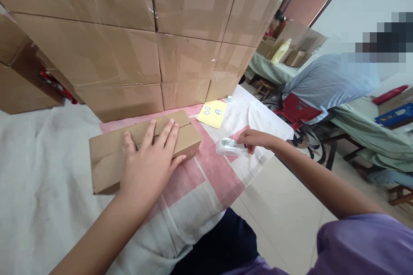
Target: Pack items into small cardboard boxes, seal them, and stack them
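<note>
A closed cardboard box point(109, 154) lies on the cloth-covered table. My left hand point(150, 154) rests flat on its top, fingers spread, the thumb near the front edge. To the right, a white tape dispenser point(226, 148) stands on the cloth near the table's edge. My right hand point(254, 139) is closed at the dispenser's right end. Whether the fingertips pinch the tape's end or the dispenser body, I cannot tell. A yellow paper point(211, 114) with small blue-outlined drawings lies between the box and the stacked cartons.
A wall of stacked, taped cartons point(125, 55) rises behind the box. More cartons point(26, 85) stand at the left. A small white object point(229, 98) sits by the stack. At right, a person in light blue point(332, 81) sits near a table with a yellow bottle point(281, 51).
</note>
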Action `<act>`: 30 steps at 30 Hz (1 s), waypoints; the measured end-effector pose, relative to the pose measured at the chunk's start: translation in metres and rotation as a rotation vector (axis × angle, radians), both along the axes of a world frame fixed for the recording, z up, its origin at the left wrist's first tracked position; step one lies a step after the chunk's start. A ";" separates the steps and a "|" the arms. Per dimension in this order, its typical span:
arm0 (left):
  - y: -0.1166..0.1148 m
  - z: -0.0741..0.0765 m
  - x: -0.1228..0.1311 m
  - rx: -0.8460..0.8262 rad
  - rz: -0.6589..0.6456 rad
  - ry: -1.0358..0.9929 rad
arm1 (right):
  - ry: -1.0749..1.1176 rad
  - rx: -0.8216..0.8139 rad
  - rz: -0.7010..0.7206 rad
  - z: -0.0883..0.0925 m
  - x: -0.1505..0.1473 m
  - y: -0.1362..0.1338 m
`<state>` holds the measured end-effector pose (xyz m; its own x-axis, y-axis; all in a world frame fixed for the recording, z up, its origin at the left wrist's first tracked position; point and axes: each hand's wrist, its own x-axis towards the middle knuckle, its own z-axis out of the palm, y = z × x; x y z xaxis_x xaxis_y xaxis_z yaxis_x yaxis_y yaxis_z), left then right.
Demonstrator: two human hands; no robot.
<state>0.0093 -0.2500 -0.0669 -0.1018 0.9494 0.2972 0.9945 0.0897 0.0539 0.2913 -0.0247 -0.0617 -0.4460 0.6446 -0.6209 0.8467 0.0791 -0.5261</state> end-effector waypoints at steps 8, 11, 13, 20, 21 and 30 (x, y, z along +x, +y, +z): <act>-0.001 -0.002 0.000 0.045 -0.010 -0.025 | 0.268 -0.138 0.114 -0.008 0.025 0.008; -0.002 -0.002 0.000 0.051 -0.017 -0.031 | 0.326 -0.200 0.095 -0.009 0.027 0.007; -0.002 -0.002 0.000 0.049 -0.019 -0.023 | 0.372 -0.249 0.079 -0.012 0.031 0.008; -0.001 0.000 0.000 0.019 -0.019 -0.016 | 0.597 -0.330 0.005 -0.036 0.050 0.011; -0.001 0.001 0.001 0.011 -0.016 -0.021 | 0.613 -0.326 -0.006 -0.039 0.052 0.011; -0.002 0.001 0.000 -0.015 -0.010 -0.005 | 0.743 -0.341 -0.111 -0.068 0.062 0.011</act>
<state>0.0098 -0.2518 -0.0659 -0.0938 0.9546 0.2829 0.9951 0.0806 0.0577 0.3537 -0.0141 -0.1295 -0.7623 0.5389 -0.3584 0.2618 -0.2497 -0.9323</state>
